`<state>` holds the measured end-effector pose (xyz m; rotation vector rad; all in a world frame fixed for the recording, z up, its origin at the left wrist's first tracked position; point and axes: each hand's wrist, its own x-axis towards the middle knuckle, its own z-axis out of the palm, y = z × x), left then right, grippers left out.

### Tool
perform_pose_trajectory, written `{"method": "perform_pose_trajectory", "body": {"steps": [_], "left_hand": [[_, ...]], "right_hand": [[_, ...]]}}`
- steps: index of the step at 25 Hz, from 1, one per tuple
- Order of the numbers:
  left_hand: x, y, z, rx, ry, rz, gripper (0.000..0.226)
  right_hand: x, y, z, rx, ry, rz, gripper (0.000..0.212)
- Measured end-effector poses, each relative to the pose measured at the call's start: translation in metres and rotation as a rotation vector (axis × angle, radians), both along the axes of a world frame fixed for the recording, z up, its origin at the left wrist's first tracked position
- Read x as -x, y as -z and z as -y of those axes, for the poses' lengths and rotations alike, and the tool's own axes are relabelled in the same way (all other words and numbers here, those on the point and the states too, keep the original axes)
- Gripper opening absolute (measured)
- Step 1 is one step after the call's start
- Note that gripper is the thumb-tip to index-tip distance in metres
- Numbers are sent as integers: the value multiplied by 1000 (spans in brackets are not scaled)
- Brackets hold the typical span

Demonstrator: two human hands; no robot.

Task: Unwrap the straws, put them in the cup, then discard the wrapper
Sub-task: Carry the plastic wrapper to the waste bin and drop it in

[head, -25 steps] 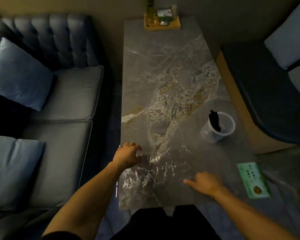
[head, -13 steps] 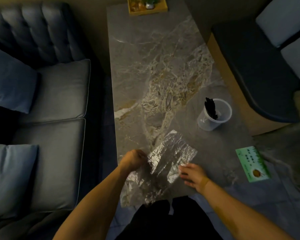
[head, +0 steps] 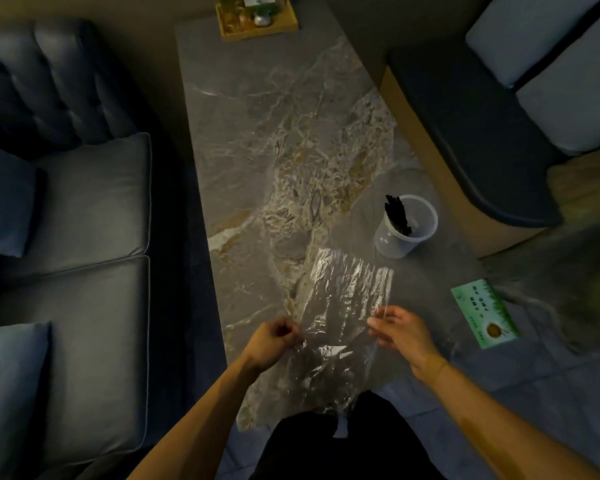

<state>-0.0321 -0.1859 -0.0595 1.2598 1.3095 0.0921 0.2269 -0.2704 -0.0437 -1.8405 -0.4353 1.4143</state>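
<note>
A clear crinkled plastic wrapper (head: 343, 306) is stretched above the near end of the marble table (head: 257, 150). My left hand (head: 271, 341) pinches its left edge and my right hand (head: 400, 329) pinches its right edge. The far part of the sheet slopes down toward the table. A translucent plastic cup (head: 407, 226) stands on the table's right side, beyond my right hand. A bundle of black straws (head: 397, 214) leans inside it against the left wall.
A grey sofa (head: 84, 220) with blue cushions runs along the left. A dark bench (head: 471, 133) stands at the right. A green card (head: 484, 313) lies by the table's right edge. A wooden tray (head: 257, 19) with small items sits at the far end.
The wrapper lay flat on the table under my left hand; both hands have taken its edges, lifted it and pulled it taut between them. The camera has tilted down.
</note>
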Motion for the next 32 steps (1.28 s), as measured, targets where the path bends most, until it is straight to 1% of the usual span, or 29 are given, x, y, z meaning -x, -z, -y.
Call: {"method": "perform_pose_trajectory", "body": {"steps": [4, 8, 11, 15, 19, 21, 23, 25, 30, 32], "left_hand": [[-35, -6, 5, -35, 74, 119, 22], [-79, -15, 18, -42, 90, 189, 12], [-114, -28, 33, -47, 156, 229, 11], [-165, -41, 57, -66, 279, 227, 10], [-233, -55, 98, -90, 399, 243, 9], [-270, -62, 125, -66, 455, 277, 12], [-307, -68, 152, -37, 507, 307, 17], [-342, -70, 180, -49, 567, 327, 21], [-422, -79, 239, -88, 746, 309, 16], [-454, -82, 259, -67, 826, 311, 15]], "right_hand": [[-24, -21, 28, -73, 142, 41, 17], [-44, -33, 72, -63, 175, 7, 19], [-62, -36, 108, -66, 263, 46, 15], [-96, -43, 156, -105, 397, 99, 12], [-140, -48, 226, -156, 548, 154, 7], [-163, -51, 266, -176, 600, 183, 4], [-187, -53, 304, -178, 656, 204, 6], [-207, -56, 340, -161, 711, 238, 9], [-240, -67, 417, -167, 870, 279, 9], [-247, -69, 442, -165, 964, 303, 7]]}}
